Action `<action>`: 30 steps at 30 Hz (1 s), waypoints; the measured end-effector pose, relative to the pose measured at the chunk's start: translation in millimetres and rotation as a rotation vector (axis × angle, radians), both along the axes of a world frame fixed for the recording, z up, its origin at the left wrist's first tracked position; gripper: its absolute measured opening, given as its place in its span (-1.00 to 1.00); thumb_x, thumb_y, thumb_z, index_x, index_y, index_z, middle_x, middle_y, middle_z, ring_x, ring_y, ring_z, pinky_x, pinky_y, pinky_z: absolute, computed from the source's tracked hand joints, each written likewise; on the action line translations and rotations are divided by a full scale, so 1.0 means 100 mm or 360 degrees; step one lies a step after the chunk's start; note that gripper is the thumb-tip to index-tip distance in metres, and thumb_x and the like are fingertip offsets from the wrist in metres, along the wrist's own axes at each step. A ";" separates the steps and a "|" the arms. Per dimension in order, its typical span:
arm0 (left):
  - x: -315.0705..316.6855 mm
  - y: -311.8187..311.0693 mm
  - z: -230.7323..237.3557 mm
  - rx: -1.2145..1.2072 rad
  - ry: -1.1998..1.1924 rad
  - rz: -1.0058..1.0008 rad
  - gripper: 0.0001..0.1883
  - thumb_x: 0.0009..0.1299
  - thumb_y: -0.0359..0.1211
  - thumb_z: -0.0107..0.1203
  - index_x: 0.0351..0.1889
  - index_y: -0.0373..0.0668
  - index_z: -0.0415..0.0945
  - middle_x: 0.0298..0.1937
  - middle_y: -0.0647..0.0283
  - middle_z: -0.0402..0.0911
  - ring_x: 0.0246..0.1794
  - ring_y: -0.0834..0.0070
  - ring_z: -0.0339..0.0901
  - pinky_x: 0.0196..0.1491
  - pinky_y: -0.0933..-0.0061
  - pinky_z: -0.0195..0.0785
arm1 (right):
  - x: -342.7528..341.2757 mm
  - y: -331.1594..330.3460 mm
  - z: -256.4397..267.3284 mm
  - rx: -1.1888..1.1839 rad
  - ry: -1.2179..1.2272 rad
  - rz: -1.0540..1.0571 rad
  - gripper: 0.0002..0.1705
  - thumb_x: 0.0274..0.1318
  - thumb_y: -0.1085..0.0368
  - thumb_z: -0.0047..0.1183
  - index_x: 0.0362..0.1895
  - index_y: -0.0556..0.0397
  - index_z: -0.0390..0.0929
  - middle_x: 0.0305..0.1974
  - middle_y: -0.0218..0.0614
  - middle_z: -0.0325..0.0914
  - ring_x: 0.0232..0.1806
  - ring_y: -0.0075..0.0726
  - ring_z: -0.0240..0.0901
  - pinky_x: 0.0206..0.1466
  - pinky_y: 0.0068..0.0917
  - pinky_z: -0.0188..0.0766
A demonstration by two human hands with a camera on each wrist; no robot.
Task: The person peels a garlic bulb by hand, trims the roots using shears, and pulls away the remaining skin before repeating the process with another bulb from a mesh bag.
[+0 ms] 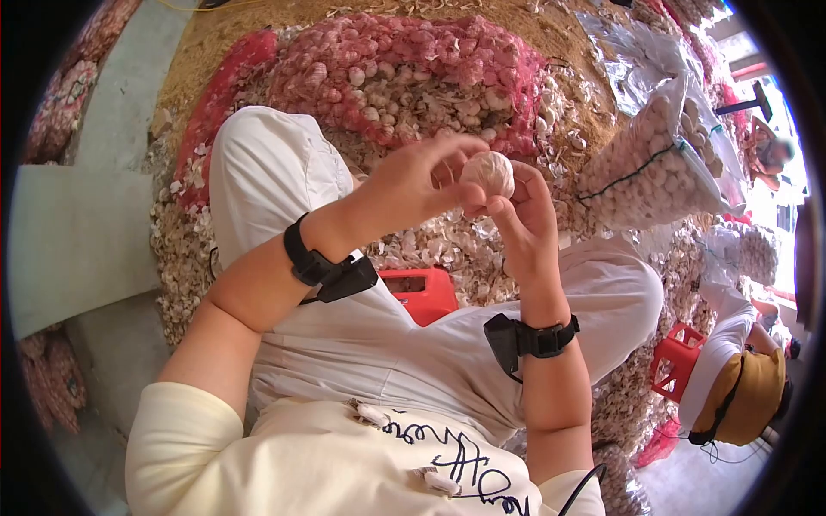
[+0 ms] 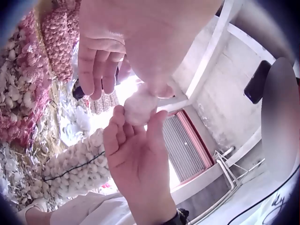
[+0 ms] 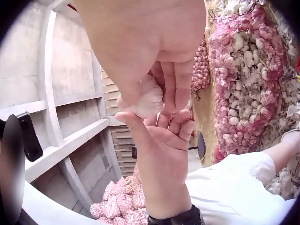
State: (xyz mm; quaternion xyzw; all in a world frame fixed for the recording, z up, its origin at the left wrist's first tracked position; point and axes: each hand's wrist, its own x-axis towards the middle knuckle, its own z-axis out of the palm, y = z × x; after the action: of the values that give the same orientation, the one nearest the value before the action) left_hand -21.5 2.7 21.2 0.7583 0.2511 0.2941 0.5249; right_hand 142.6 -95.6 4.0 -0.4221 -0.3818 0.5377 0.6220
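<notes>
Peel-strewn floor (image 1: pixel 184 279) | garlic bulb (image 1: pixel 490 174): direction, long axis unclear | left hand (image 1: pixel 409 182), right hand (image 1: pixel 529 219) pinching

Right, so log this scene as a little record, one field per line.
held item: garlic bulb
left hand: pinches the bulb
right hand: grips it from the other side
in front: open red mesh sack, garlic inside
on the person's right: bulging bag of garlic
between the legs: red plastic item
floor: strewn with papery skins

cream shirt (image 1: pixel 301 464), dark script (image 1: pixel 465 464), apparently “there”
</notes>
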 end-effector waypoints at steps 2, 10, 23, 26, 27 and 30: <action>0.01 -0.04 0.03 -0.0103 0.0311 -0.0161 -0.38 0.37 0.06 0.09 0.13 -0.29 0.38 -0.22 0.27 0.56 -0.20 0.65 0.47 -0.19 0.57 0.37 | -0.01 0.00 0.03 0.0000 -0.0190 -0.0007 -0.48 0.30 0.24 0.00 0.22 0.26 0.21 -0.04 -0.18 0.49 -0.07 -0.39 0.48 -0.07 -0.46 0.50; 0.06 -0.14 -0.11 -0.0324 0.0148 -0.0025 -0.42 0.47 0.05 -0.09 0.14 -0.31 0.36 -0.12 0.19 0.57 -0.16 0.51 0.50 -0.09 0.47 0.36 | -0.03 0.00 0.00 -0.0092 -0.0187 -0.0001 -0.47 0.43 0.10 -0.28 0.26 0.25 0.23 -0.14 -0.24 0.53 -0.26 -0.45 0.53 -0.21 -0.54 0.50; 0.09 -0.16 -0.16 -0.0357 0.0032 -0.0052 -0.55 0.56 -0.06 -0.23 0.01 -0.30 0.42 -0.35 0.34 0.50 -0.41 0.69 0.38 -0.36 0.59 0.27 | -0.03 -0.02 0.08 -0.0328 -0.0520 -0.0011 -0.57 0.41 0.10 -0.26 0.09 0.22 0.33 -0.32 -0.30 0.51 -0.48 -0.56 0.45 -0.45 -0.60 0.44; 0.10 -0.07 -0.21 -0.0651 0.0106 -0.0082 -0.60 0.56 -0.14 -0.22 -0.07 -0.28 0.49 -0.43 0.37 0.48 -0.47 0.71 0.35 -0.39 0.61 0.25 | -0.02 0.00 -0.02 -0.0336 -0.0211 -0.0134 -0.59 0.41 0.10 -0.27 0.04 0.22 0.35 -0.33 -0.28 0.51 -0.46 -0.53 0.46 -0.45 -0.56 0.46; 0.14 -0.04 -0.27 -0.0762 0.0032 -0.0078 -0.64 0.55 -0.18 -0.21 -0.10 -0.27 0.51 -0.46 0.38 0.47 -0.48 0.71 0.35 -0.39 0.61 0.26 | 0.00 0.03 -0.06 -0.0372 -0.0028 -0.0201 -0.58 0.42 0.07 -0.29 -0.02 0.19 0.37 -0.31 -0.23 0.53 -0.45 -0.42 0.50 -0.42 -0.49 0.51; 0.17 0.04 -0.36 -0.0609 0.0151 -0.0066 -0.70 0.53 -0.24 -0.16 -0.08 -0.25 0.51 -0.47 0.39 0.46 -0.49 0.70 0.34 -0.40 0.61 0.27 | 0.17 0.05 -0.17 -0.0475 0.0491 -0.0547 -0.57 0.42 0.04 -0.31 -0.05 0.17 0.38 -0.27 -0.20 0.54 -0.38 -0.31 0.54 -0.34 -0.37 0.56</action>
State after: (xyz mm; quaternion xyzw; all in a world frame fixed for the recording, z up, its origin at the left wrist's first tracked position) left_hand -4.8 6.7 -15.1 0.6627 0.3113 0.1941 0.6529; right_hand 160.1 -90.2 -13.4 -0.4808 -0.1217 0.5325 0.6859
